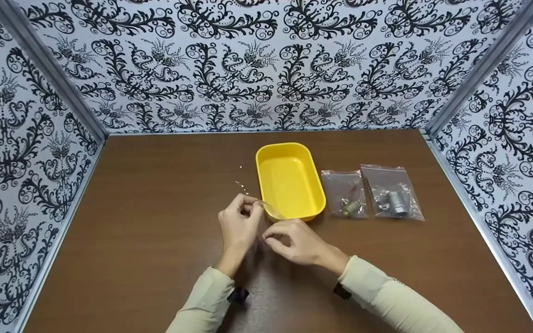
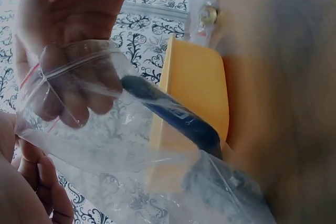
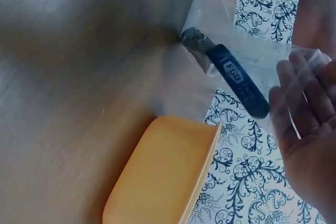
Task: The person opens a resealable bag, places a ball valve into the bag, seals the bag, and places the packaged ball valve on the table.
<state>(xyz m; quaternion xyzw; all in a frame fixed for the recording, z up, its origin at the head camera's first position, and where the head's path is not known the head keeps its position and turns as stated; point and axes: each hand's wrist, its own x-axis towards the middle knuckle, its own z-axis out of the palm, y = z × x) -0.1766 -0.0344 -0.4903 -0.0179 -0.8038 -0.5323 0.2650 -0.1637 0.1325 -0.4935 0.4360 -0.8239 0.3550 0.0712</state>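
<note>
Both hands hold a clear zip bag (image 2: 121,135) with a red line along its mouth. My left hand (image 1: 241,222) pinches one side of the bag's upper edge, and my right hand (image 1: 296,241) pinches the other. Inside the bag lies a valve lever with a dark blue grip (image 3: 239,82) and pale lettering. At its lower end shows a metal part (image 3: 197,43), partly blurred by the plastic. The head view hardly shows the transparent bag between the hands. Just beyond them stands a yellow tray (image 1: 319,199).
Right of the tray lie two more zip bags: one holds a small brass fitting (image 1: 350,208), the other a grey metal fitting (image 1: 397,203). Small white specks (image 1: 242,186) dot the brown table (image 1: 155,194). Patterned walls (image 1: 229,69) enclose its back and sides.
</note>
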